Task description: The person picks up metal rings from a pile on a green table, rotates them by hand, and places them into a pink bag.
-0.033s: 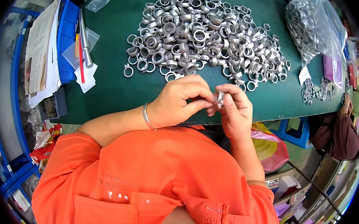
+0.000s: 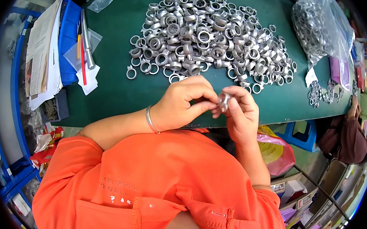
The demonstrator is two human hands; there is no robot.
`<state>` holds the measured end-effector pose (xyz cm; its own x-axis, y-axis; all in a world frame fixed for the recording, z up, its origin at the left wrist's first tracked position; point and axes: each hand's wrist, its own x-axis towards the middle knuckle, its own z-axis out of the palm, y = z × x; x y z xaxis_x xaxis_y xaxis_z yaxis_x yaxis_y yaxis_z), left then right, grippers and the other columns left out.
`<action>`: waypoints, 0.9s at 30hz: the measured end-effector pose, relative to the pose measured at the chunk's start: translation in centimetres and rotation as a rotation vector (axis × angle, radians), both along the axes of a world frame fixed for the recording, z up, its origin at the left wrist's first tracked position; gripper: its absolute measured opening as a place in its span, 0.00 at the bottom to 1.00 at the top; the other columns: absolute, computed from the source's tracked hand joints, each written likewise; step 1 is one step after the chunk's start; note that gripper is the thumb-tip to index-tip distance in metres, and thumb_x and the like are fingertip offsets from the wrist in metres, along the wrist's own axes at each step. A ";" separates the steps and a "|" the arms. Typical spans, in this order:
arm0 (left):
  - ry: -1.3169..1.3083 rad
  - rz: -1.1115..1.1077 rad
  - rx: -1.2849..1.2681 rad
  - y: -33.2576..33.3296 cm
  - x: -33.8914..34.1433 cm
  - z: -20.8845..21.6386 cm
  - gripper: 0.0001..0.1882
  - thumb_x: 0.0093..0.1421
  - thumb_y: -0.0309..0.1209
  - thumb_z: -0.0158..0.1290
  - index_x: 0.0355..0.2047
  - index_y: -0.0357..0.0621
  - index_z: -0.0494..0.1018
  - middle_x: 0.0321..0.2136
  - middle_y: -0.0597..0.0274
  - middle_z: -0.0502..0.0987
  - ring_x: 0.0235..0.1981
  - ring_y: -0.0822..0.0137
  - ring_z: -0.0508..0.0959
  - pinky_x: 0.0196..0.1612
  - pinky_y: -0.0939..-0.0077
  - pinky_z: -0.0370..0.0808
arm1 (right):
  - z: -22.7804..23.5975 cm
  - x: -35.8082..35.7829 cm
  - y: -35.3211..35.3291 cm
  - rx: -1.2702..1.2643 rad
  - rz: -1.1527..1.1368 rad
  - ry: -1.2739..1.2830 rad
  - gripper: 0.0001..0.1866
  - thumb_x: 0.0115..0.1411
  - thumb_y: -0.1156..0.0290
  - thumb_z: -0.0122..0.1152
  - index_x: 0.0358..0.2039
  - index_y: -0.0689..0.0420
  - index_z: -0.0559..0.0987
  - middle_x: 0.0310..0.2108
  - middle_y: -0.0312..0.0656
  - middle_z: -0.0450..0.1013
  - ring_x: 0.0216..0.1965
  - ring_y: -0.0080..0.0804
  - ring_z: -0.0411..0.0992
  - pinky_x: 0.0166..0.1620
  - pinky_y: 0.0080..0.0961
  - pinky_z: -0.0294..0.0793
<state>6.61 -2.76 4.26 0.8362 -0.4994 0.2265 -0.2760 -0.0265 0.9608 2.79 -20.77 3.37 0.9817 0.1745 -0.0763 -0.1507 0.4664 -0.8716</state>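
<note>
Between the thumb and fingers of my right hand (image 2: 242, 116), a silver metal ring (image 2: 224, 101) with a small lug is held above the table's near edge. My left hand (image 2: 187, 101), with a bangle at the wrist, has its thumb and index finger pinched together against the ring's left side. Whatever lies in that pinch is hidden by the fingertips. Beyond both hands, a large heap of similar metal rings (image 2: 204, 36) spreads over the green table (image 2: 104, 92). One loose ring (image 2: 131, 72) lies at the heap's near left.
At the left stand a blue bin (image 2: 69, 42) and a stack of papers (image 2: 43, 47), with a red pen (image 2: 84, 60) and a metal rod (image 2: 86, 37) beside them. A clear bag of rings (image 2: 313, 28) sits far right. Below is a blue stool (image 2: 303, 137); another person's arm (image 2: 354, 109) shows at right.
The ring has turned slightly in my fingers, and its opening shows a little more. Both hands keep nearly the same place.
</note>
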 end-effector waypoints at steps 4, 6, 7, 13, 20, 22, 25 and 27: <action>0.500 0.053 -0.134 -0.2 -0.4 0.1 0.05 0.54 0.20 0.54 0.31 0.37 0.71 0.26 0.62 0.74 0.27 0.75 0.74 0.28 0.84 0.73 | -0.2 -0.1 0.0 0.086 -0.039 -0.120 0.14 0.54 0.82 0.56 0.42 0.63 0.68 0.39 0.48 0.69 0.38 0.30 0.71 0.40 0.25 0.73; 0.672 0.004 -0.157 -0.1 -0.3 0.3 0.05 0.57 0.25 0.52 0.32 0.35 0.71 0.28 0.61 0.75 0.24 0.75 0.76 0.27 0.84 0.74 | 0.0 -0.4 0.2 0.046 -0.090 -0.180 0.15 0.53 0.84 0.57 0.42 0.63 0.68 0.41 0.49 0.68 0.40 0.30 0.70 0.42 0.25 0.73; 0.813 -0.024 -0.211 -0.1 -0.2 0.2 0.07 0.59 0.27 0.50 0.33 0.35 0.71 0.28 0.60 0.75 0.25 0.73 0.76 0.27 0.83 0.74 | 0.0 -0.5 0.4 0.025 -0.117 -0.210 0.15 0.53 0.84 0.57 0.42 0.63 0.68 0.42 0.49 0.68 0.40 0.30 0.70 0.42 0.25 0.73; 1.389 -0.167 -0.475 0.4 -0.1 -0.7 0.15 0.65 0.36 0.40 0.37 0.36 0.70 0.30 0.57 0.75 0.29 0.66 0.78 0.28 0.77 0.77 | 0.8 0.2 -0.4 -0.928 -0.068 -0.778 0.15 0.40 0.89 0.52 0.30 0.61 0.76 0.34 0.46 0.70 0.36 0.41 0.69 0.42 0.31 0.69; 1.249 -0.139 -0.278 -0.2 -0.2 -0.4 0.06 0.60 0.30 0.49 0.31 0.40 0.69 0.23 0.65 0.70 0.21 0.76 0.69 0.20 0.84 0.64 | -0.4 3.8 -3.0 -1.676 -0.238 -0.590 0.12 0.46 0.72 0.63 0.33 0.56 0.75 0.27 0.40 0.68 0.31 0.39 0.66 0.34 0.33 0.62; 1.201 -0.116 -0.262 -0.1 -0.2 -0.4 0.05 0.59 0.29 0.50 0.32 0.40 0.69 0.23 0.65 0.70 0.21 0.76 0.69 0.21 0.84 0.66 | 0.1 3.8 -3.0 -1.699 -0.190 -0.596 0.10 0.46 0.71 0.63 0.31 0.56 0.75 0.26 0.39 0.68 0.30 0.38 0.67 0.33 0.32 0.61; 1.118 -0.048 -0.234 0.0 -0.4 -0.6 0.05 0.58 0.27 0.50 0.33 0.40 0.68 0.24 0.66 0.70 0.22 0.76 0.69 0.22 0.84 0.67 | -0.7 3.3 -2.4 -1.517 -0.274 -0.647 0.09 0.46 0.71 0.64 0.29 0.56 0.75 0.24 0.38 0.69 0.29 0.37 0.67 0.33 0.32 0.61; 1.077 -0.020 -0.239 -0.3 -0.5 -0.9 0.05 0.58 0.26 0.51 0.34 0.39 0.68 0.24 0.66 0.69 0.23 0.76 0.69 0.22 0.84 0.68 | -1.0 3.1 -1.5 -1.421 -0.273 -0.649 0.07 0.45 0.71 0.65 0.25 0.56 0.76 0.23 0.37 0.70 0.28 0.36 0.67 0.34 0.30 0.61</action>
